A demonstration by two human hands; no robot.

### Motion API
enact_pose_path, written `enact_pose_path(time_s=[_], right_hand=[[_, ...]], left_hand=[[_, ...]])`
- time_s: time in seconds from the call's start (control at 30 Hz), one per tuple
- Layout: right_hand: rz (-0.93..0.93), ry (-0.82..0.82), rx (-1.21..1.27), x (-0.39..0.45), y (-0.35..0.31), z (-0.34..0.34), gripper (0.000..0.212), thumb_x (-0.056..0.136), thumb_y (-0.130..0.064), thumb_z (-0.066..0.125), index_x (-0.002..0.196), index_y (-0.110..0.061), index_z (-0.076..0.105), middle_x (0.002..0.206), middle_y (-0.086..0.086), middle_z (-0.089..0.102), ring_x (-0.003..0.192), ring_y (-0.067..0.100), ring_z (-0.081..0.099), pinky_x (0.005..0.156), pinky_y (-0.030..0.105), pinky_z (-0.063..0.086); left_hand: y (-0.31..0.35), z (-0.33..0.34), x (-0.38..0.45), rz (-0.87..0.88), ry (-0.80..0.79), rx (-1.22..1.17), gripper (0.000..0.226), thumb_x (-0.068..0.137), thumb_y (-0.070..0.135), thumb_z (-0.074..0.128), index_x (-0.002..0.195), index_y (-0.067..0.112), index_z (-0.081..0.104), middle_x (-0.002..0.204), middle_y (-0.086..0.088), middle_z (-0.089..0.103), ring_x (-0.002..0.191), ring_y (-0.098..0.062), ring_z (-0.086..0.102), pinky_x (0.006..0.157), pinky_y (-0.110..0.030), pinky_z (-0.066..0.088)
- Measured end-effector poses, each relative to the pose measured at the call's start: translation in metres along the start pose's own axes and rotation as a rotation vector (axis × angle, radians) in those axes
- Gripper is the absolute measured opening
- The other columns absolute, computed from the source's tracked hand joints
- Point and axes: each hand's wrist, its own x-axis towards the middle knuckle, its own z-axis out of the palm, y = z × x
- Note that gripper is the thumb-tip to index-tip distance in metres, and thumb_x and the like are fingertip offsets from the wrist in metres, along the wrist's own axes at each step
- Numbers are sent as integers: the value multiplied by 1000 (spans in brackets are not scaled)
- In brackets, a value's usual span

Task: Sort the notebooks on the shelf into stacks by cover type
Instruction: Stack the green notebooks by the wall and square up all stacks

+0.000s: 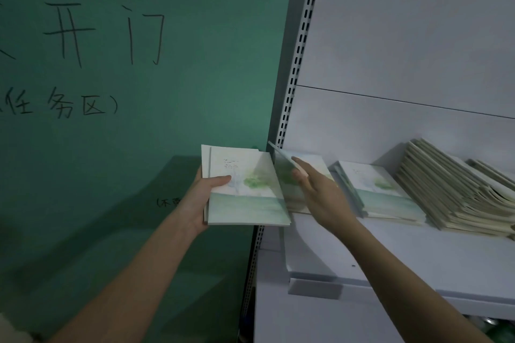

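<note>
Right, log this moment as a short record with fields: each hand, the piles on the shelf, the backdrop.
left hand: grips a small stack of green-tree notebooks, off the shelf's left end
right hand: pinches a single tilted notebook above the shelf
shelf: white; flat pile of matching covers, slumped row of notebooks to its right
backdrop: green board with handwritten characters

This looks like a shop or stockroom: a white metal shelf on a slotted upright post holds stacks of identical notebooks, beside a green wall hand-marked with Chinese characters.
</note>
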Motion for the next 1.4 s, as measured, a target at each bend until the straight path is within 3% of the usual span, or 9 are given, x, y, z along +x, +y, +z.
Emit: enact_pose_path(time_s=[0.27, 0.4, 0.63, 0.77, 0.87, 0.97, 1.1, 1.27, 1.4], right_hand=[[-254, -168, -383, -39, -41, 51, 76, 86, -73, 2, 151, -41, 22, 158, -5, 27, 145, 25, 24, 115, 46, 25], [-290, -318, -384, -36, -44, 48, 68, 88, -73, 21, 151, -48, 11, 162, -7, 10, 149, 21, 7, 120, 47, 12], [12, 25, 272, -25, -33, -2, 53, 96, -51, 47, 145, -36, 35, 148, -15, 37, 133, 5, 38, 110, 35, 36], [330, -138, 903, -15, -16, -24, 32, 100, -31, 49, 131, -27, 54, 124, -7, 66, 107, 13, 64, 87, 36, 55], [363, -114, 1021, -16, 4, -46, 29, 101, -12, 45, 124, -20, 60, 112, -1, 72, 91, 14, 69, 65, 27, 55], [362, -60, 1007, -20, 36, -65, 32, 99, -3, 45, 124, -16, 59, 111, 2, 72, 97, 20, 70, 74, 33, 57], [335, 136, 864, -20, 80, -100, 29, 97, 1, 45, 110, -19, 62, 92, 0, 75, 73, 15, 69, 58, 30, 50], [425, 229, 682, -11, 151, -136, 35, 95, -3, 51, 129, -11, 51, 116, 6, 62, 101, 19, 63, 86, 38, 55], [395, 138, 367, -5, 191, -155, 29, 93, -10, 49, 121, -10, 56, 106, 4, 63, 90, 17, 60, 67, 28, 46]], left_hand=[[-4, 15, 1, -99, -54, 17, 48, 77, 60, 67, 114, 30, 61, 100, -10, 75, 90, -35, 72, 69, -50, 59], [-1, 7, -1, -29, 15, 53, 48, 82, 25, 75, 125, 29, 53, 108, -10, 71, 90, -31, 70, 59, -40, 58], [18, 16, -7, 45, 27, -1, 43, 86, 12, 67, 124, 28, 53, 109, -9, 71, 86, -28, 71, 53, -37, 57], [20, 52, -8, 15, -9, 20, 47, 86, 15, 67, 128, 24, 48, 113, -11, 69, 89, -30, 71, 57, -39, 58], [14, 86, -5, -17, -20, 62, 48, 87, 17, 67, 126, 21, 41, 110, -13, 66, 90, -32, 69, 57, -40, 58], [4, 127, 0, -7, -27, 167, 47, 88, 17, 69, 123, 19, 38, 110, -12, 65, 87, -27, 69, 51, -32, 56], [-21, 183, 19, 32, -84, 323, 47, 83, 1, 71, 126, 6, 52, 115, -11, 69, 99, -25, 70, 81, -38, 59], [-65, 251, 32, 93, -115, 467, 37, 86, 0, 68, 120, 4, 55, 125, -3, 63, 106, -20, 64, 92, -32, 53], [-96, 286, 45, 143, -83, 560, 30, 89, -4, 58, 116, 10, 60, 117, -7, 68, 104, -24, 66, 97, -38, 52]])
